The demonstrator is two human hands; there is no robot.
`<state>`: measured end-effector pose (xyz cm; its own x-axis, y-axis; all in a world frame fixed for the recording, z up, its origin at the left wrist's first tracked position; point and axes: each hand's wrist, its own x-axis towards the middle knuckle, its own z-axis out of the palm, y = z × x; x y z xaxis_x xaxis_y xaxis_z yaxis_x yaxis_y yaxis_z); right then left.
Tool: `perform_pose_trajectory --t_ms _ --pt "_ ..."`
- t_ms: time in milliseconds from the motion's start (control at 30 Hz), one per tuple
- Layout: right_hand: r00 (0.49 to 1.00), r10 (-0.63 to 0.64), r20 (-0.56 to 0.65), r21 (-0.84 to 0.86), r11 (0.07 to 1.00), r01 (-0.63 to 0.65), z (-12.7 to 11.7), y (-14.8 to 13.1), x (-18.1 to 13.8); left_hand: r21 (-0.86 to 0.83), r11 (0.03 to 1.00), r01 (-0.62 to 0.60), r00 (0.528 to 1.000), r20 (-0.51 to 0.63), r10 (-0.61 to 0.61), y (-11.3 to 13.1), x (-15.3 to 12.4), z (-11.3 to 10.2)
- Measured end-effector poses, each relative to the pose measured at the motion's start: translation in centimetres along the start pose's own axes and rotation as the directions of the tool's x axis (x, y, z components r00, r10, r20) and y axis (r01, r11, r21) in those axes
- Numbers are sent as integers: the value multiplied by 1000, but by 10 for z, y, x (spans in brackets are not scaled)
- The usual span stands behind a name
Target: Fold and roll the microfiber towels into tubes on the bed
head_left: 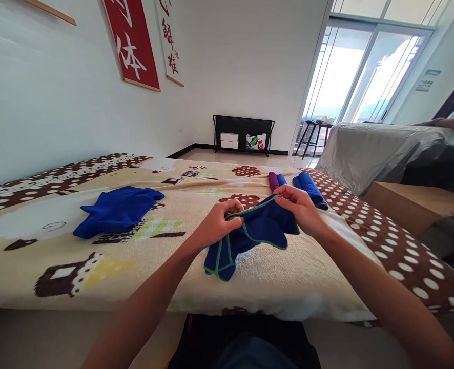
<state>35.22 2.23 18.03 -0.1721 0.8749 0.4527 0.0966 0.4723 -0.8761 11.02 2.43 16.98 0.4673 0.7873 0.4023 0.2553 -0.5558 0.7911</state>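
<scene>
A dark blue cloth with a green edge (252,233) lies crumpled on the patterned blanket (296,277) in front of me. My left hand (219,223) pinches its green hem at the left. My right hand (300,205) pinches the same hem further right, and the edge is stretched between them. The cloth's lower part hangs down onto the blanket toward me.
A loose bright blue cloth (115,210) lies to the left. Rolled cloths, one purple (273,180) and blue ones (310,188), sit beyond my right hand. A grey-covered bed (369,151) with another person's arm (448,123) is at the right, and a black rack (243,134) stands by the far wall.
</scene>
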Motion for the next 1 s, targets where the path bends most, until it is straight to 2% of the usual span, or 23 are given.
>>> perform_pose_trajectory --t_ms 67,167,300,400,533,700,833,933,1000 --pt "999 36 -13 54 998 -36 5 -5 -2 2 1000 1 999 -34 -1 -2 3 -4" --pt "994 107 30 78 991 -109 8 -12 -5 45 999 4 994 -108 1 -12 8 -10" --pt "985 163 53 129 977 -168 8 -17 -5 154 987 52 961 -278 -8 -36 16 -16" --pt "986 165 27 150 974 -167 6 -17 -3 124 989 75 929 -370 -24 -52 23 -20" --pt "988 138 -74 172 977 -124 -2 -16 2 47 995 93 903 -424 -64 -64 26 -30" --pt "970 92 -226 229 973 -39 -12 -16 8 -74 992 105 901 -414 -126 -59 21 -45" --pt "951 35 -308 184 983 24 -18 -13 14 -188 979 71 934 -333 -132 -52 16 -54" --pt "930 11 -368 164 985 53 -22 -8 19 -62 996 56 956 -285 -72 -55 14 -59" --pt "917 0 -399 166 983 73 -25 -5 22 60 996 64 956 -292 -44 -64 14 -61"
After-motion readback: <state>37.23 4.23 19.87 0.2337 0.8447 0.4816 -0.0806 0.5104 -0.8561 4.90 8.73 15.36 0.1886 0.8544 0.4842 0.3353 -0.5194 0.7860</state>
